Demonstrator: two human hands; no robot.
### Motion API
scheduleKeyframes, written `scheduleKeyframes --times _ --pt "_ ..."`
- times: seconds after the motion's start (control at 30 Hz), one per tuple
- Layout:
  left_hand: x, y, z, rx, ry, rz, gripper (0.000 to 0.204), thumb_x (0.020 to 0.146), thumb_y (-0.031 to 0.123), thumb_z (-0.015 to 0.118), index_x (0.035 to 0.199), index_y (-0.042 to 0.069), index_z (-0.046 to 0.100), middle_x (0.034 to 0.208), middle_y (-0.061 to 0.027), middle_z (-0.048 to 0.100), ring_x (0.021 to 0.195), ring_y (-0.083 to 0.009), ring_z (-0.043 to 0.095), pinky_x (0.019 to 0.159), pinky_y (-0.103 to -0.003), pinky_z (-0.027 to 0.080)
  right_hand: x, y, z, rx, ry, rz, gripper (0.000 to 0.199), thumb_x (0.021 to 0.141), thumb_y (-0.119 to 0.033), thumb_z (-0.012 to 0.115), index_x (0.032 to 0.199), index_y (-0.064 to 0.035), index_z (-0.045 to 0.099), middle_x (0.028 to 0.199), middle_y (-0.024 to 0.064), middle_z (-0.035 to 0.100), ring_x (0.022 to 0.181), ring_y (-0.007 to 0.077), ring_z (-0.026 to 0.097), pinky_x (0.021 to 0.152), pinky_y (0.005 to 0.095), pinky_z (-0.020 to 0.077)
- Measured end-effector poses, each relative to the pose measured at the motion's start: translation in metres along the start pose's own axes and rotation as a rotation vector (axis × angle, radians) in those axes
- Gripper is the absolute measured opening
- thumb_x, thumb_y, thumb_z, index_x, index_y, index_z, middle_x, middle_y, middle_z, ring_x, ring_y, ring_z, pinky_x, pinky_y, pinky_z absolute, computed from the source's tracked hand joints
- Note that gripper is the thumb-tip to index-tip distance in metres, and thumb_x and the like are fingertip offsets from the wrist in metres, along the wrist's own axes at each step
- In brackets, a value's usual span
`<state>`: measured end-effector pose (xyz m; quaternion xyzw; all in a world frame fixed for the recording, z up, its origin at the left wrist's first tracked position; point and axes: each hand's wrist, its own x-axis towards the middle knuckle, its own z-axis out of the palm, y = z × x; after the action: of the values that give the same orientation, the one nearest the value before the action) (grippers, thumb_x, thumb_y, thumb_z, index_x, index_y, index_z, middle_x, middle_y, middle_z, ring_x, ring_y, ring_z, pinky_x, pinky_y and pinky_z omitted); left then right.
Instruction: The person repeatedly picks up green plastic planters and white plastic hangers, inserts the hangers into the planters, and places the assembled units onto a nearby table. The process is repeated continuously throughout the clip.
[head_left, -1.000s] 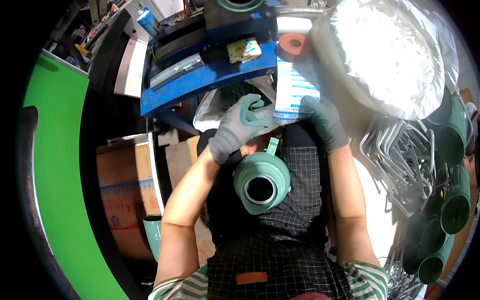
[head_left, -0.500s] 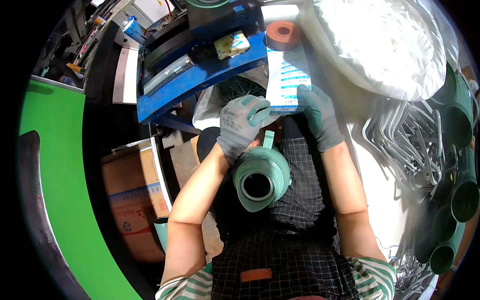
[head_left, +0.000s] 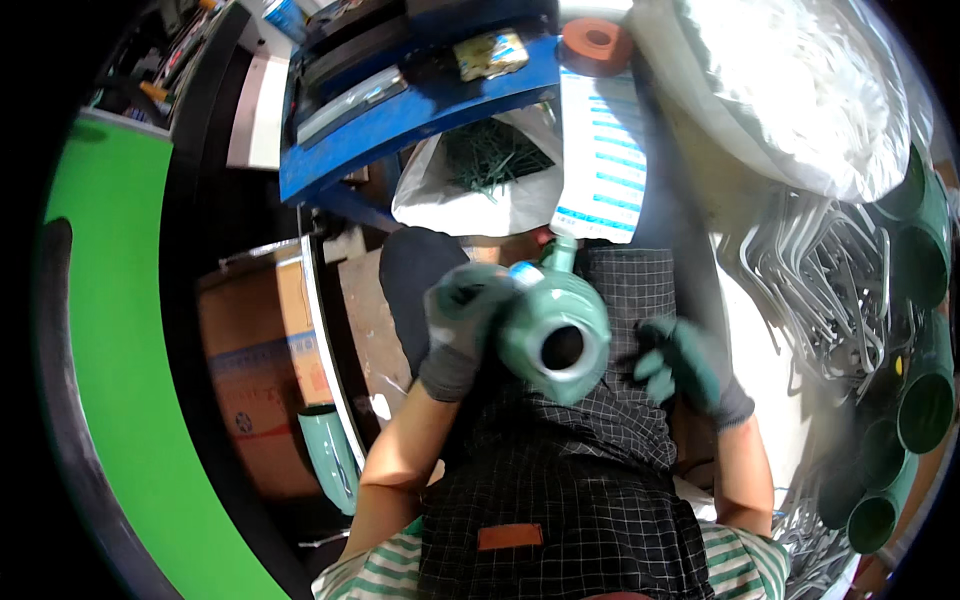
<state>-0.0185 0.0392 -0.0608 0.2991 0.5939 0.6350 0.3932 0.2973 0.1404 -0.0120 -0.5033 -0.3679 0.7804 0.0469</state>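
Observation:
A green plastic jug (head_left: pixel 520 345) with a pale-rimmed round opening rests in my lap, its handle (head_left: pixel 564 252) pointing away from me. At its left side my left hand (head_left: pixel 465 310), in a grey-and-green work glove, closes against the jug wall; blur hides part of the fingers. A small blue-and-white label (head_left: pixel 523 272) shows at those fingertips, by the jug. To the jug's right, my gloved right hand (head_left: pixel 685 365) hovers over my thigh, blurred, fingers apart and holding nothing. Beyond the jug hangs a sheet of blue-and-white labels (head_left: pixel 605 165) off the blue bench edge.
An orange tape roll (head_left: pixel 597 46) weighs down the sheet on the blue bench (head_left: pixel 450 110). Below is a white sack (head_left: pixel 425 190) with dark green strips. Bent metal handles (head_left: pixel 815 290) and green cylinders (head_left: pixel 925 405) crowd the right. A green cylinder (head_left: pixel 330 460) stands at left.
My left hand has drawn back from near the label sheet to the jug's side. My right hand has let go of the sheet and moved down to the right of the jug.

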Motion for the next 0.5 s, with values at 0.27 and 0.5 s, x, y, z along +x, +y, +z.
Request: scheduleKeyframes --times 0.27,0.5 --pt "-0.067 0.06 0.055 0.165 -0.626 0.419 0.018 0.078 0.009 0.086 0.092 0.008 0.075 0.092 -0.0082 0.077 0.086 -0.0245 0.076 0.078 -0.035 0.06 -0.044 0.09 0.019 0.23 -0.14 -0.117 0.119 0.084 -0.044 0.087 0.168 -0.0043 0.015 0.16 0.0163 0.043 0.144 0.0246 0.048 0.118 0.0393 0.0419" --pt "-0.016 0.046 -0.059 -0.414 0.113 -0.045 0.025 0.092 0.008 0.075 0.115 0.0 0.07 0.09 -0.0101 0.073 0.073 -0.0147 0.068 0.064 -0.025 0.053 -0.042 0.083 0.029 -0.474 0.041 -0.646 0.139 0.068 -0.04 0.097 0.167 0.0023 0.008 0.163 0.0255 0.039 0.147 0.0315 0.047 0.12 0.0446 0.0403"
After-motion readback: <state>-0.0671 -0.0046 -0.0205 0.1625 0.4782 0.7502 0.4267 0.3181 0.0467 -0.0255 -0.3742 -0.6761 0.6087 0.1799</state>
